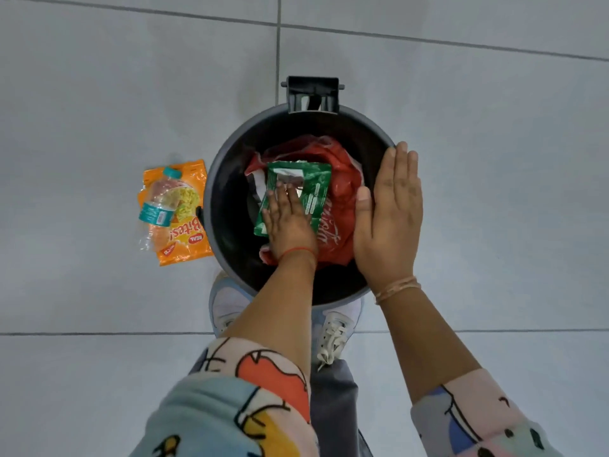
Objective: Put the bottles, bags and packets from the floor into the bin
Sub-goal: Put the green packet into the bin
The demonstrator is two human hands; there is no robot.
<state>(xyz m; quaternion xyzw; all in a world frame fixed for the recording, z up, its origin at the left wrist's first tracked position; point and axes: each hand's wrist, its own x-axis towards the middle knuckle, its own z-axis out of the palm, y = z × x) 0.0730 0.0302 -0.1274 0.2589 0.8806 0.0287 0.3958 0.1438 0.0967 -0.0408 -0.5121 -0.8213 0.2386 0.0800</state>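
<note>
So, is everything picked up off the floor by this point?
No: a clear plastic bottle still lies on an orange snack packet on the floor tiles, left of the bin.

Pale grey tiled floor (99, 94) carries a round black bin (227, 206) at frame centre; just left of it lies an orange snack packet (188, 239) under a clear bottle (158, 209)

Your colour inventory: bin (220, 179), dark grey, black inside; bag (339, 199), red with white script; packet (313, 186), green with white print; floor packet (184, 239), orange with yellow; bottle (158, 206), clear with teal cap and label; sleeves (250, 407), pastel cartoon print; floor (99, 94), pale grey tile.
</note>
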